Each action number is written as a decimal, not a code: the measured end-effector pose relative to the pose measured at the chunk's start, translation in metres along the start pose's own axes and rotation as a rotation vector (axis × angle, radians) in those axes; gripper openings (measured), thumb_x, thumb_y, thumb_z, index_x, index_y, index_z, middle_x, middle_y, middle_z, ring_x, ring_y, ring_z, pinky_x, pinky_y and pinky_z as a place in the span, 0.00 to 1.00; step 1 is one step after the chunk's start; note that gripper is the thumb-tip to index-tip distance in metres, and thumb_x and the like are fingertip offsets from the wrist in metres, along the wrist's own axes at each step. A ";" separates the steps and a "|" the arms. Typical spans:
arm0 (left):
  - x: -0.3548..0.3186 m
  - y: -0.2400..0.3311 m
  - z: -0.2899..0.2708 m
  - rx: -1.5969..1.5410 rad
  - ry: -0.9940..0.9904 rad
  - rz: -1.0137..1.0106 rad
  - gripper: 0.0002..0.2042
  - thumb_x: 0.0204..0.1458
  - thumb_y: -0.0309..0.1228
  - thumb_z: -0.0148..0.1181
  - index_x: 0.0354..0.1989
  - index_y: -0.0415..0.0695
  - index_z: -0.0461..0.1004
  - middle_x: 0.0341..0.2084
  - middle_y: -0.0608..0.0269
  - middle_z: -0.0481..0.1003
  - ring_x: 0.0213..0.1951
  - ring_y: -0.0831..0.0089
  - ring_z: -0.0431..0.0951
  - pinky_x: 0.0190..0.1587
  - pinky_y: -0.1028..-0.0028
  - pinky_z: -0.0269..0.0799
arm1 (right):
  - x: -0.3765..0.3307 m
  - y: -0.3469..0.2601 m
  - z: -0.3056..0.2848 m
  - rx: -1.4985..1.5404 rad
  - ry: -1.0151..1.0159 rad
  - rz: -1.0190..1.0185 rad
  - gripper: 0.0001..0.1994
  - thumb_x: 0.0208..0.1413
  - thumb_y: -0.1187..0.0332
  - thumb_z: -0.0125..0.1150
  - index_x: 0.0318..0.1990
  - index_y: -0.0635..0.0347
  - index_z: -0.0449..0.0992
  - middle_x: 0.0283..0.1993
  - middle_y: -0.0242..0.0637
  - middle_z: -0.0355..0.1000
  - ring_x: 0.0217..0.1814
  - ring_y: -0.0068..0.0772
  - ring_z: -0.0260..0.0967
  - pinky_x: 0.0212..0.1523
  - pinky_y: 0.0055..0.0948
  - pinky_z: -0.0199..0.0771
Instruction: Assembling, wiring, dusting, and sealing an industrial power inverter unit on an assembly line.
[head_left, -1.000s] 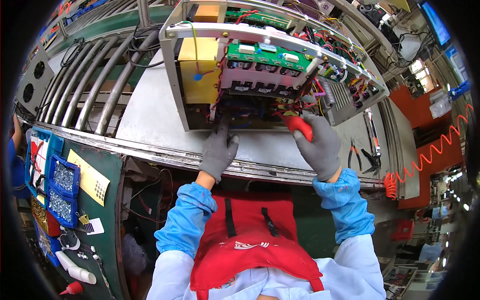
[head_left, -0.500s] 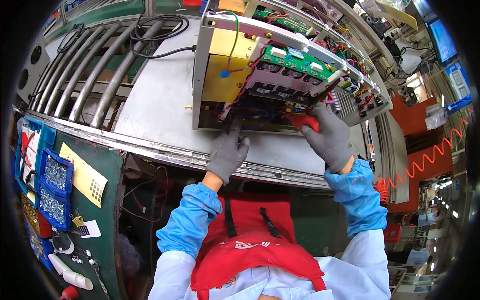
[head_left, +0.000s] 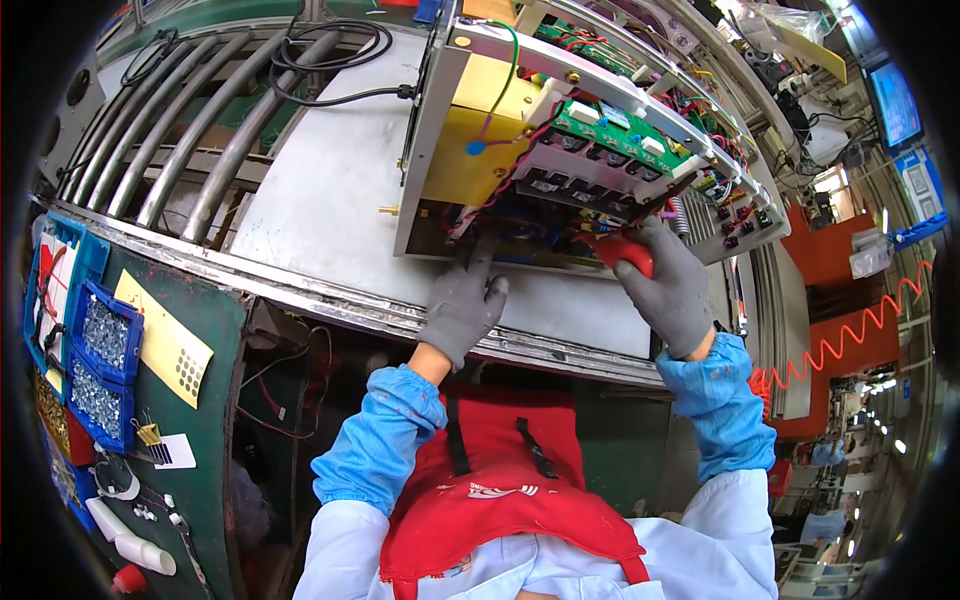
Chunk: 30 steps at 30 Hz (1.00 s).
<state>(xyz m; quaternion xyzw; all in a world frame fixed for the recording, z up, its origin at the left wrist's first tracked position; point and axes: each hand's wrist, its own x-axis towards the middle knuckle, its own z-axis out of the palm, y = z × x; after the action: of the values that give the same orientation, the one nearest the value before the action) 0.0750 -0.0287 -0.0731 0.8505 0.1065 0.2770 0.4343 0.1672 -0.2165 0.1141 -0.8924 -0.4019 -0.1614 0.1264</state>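
Observation:
An open metal equipment chassis [head_left: 418,165] stands on the bench, its inside facing me. Within it are a green circuit board [head_left: 610,135], a yellow panel [head_left: 462,150] and bundled wires [head_left: 515,225]. My left hand [head_left: 465,305], in a grey glove, reaches into the lower opening with index finger stretched and thumb apart. Its fingertips are partly hidden among dark wiring. In my gloved right hand [head_left: 672,290] is a red-handled tool [head_left: 628,256], gripped near the chassis's lower right. The tool's working end is too hidden to make out.
Metal rollers [head_left: 225,165] and a coiled black cable [head_left: 335,50] lie to the left. Blue bins [head_left: 103,405] of small parts sit on a green table [head_left: 190,455] at lower left. An orange coiled hose [head_left: 850,340] hangs at right.
The chassis sits slightly farther right in view and looks a little turned. My right hand has shifted slightly right with the red-handled tool. My left hand stays at the lower opening.

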 end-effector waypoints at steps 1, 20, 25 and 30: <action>0.000 0.000 0.000 0.003 0.014 0.009 0.32 0.50 0.35 0.58 0.66 0.48 0.59 0.37 0.46 0.75 0.32 0.50 0.76 0.37 0.53 0.72 | -0.001 -0.001 0.000 -0.009 0.002 0.009 0.15 0.46 0.65 0.65 0.41 0.59 0.74 0.40 0.42 0.73 0.39 0.51 0.73 0.37 0.43 0.74; -0.001 0.000 -0.001 0.004 -0.013 -0.001 0.34 0.51 0.36 0.58 0.68 0.51 0.56 0.40 0.43 0.74 0.35 0.46 0.76 0.38 0.52 0.72 | -0.009 0.006 0.013 -0.128 0.016 -0.003 0.14 0.46 0.64 0.66 0.40 0.55 0.73 0.35 0.43 0.73 0.34 0.50 0.73 0.33 0.45 0.72; 0.000 0.003 -0.003 -0.029 -0.056 -0.042 0.33 0.51 0.36 0.59 0.68 0.53 0.56 0.40 0.42 0.74 0.35 0.46 0.76 0.39 0.52 0.72 | -0.016 0.014 0.011 0.077 0.048 0.108 0.16 0.45 0.66 0.67 0.42 0.59 0.75 0.38 0.45 0.74 0.39 0.51 0.74 0.39 0.40 0.74; 0.001 0.006 -0.005 -0.016 -0.073 -0.089 0.31 0.51 0.37 0.59 0.66 0.53 0.58 0.34 0.45 0.76 0.34 0.46 0.76 0.38 0.52 0.72 | -0.020 0.019 0.007 0.101 0.072 0.099 0.16 0.45 0.67 0.67 0.43 0.60 0.75 0.39 0.45 0.75 0.40 0.50 0.74 0.41 0.39 0.75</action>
<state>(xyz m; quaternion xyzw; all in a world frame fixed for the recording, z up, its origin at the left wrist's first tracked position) 0.0723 -0.0285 -0.0658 0.8509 0.1261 0.2269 0.4567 0.1708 -0.2400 0.0976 -0.8974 -0.3600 -0.1666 0.1934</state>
